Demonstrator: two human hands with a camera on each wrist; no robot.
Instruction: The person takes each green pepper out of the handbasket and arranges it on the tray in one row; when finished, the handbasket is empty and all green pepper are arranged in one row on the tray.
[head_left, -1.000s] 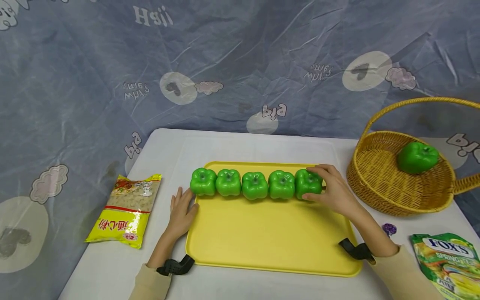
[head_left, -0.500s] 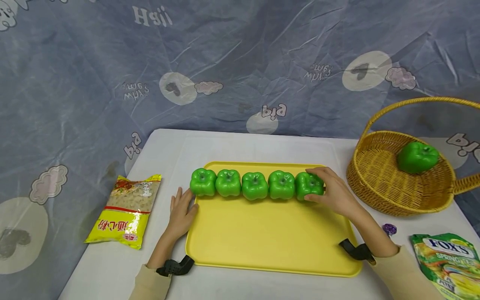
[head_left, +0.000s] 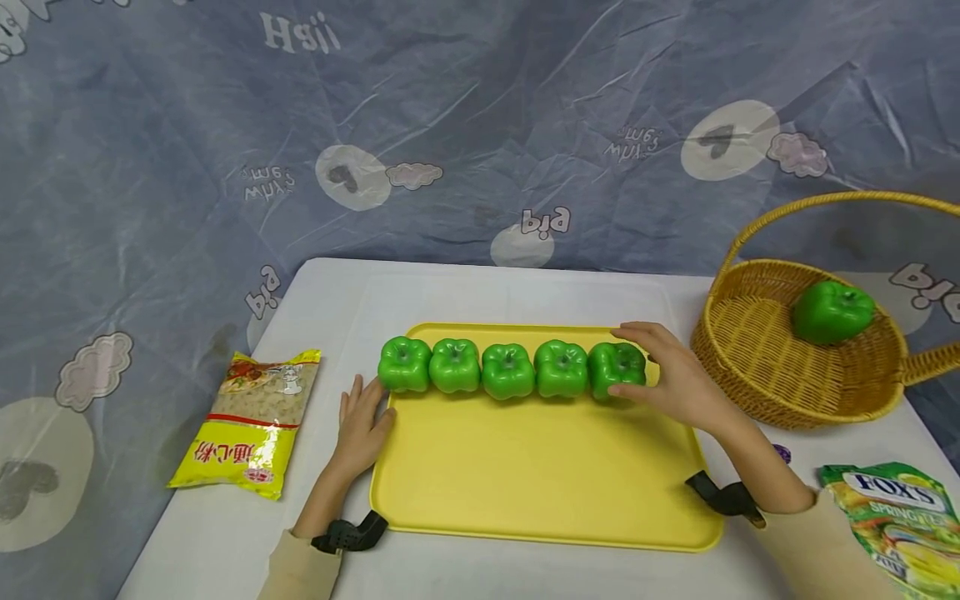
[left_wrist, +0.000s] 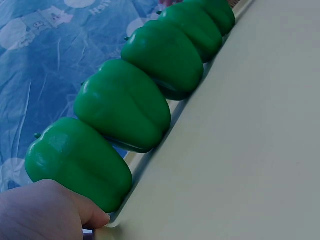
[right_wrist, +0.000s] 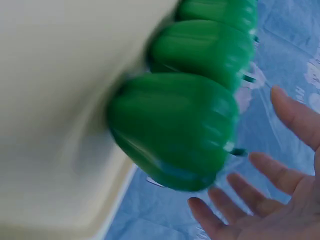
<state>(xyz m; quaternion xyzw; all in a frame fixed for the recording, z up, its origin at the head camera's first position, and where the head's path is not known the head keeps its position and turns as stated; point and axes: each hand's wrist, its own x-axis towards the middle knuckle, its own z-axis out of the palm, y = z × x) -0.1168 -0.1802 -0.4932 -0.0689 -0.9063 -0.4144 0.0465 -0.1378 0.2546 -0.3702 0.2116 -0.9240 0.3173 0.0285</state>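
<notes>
Several green bell peppers stand side by side in a row along the far part of a yellow tray [head_left: 540,467]. My right hand [head_left: 678,379] is spread beside the rightmost bell pepper [head_left: 617,369], thumb and fingers apart. In the right wrist view a gap shows between the palm and that bell pepper [right_wrist: 175,125]. At the tray's left edge rests my left hand [head_left: 362,429], its fingertips by the leftmost bell pepper [head_left: 405,364]. The left wrist view has the left thumb [left_wrist: 92,215] at the tray's rim, just below this pepper.
A wicker basket [head_left: 765,333] with a tall handle stands at the right, one bell pepper [head_left: 832,312] inside. In front of it lie a purple wrapped item [head_left: 782,452] and a FOX'S candy bag [head_left: 892,517]. A yellow pasta bag [head_left: 251,425] lies left of the tray.
My right hand has let go of the rightmost bell pepper and drawn slightly to the right, fingers spreading. The left hand and the row of peppers stay in place.
</notes>
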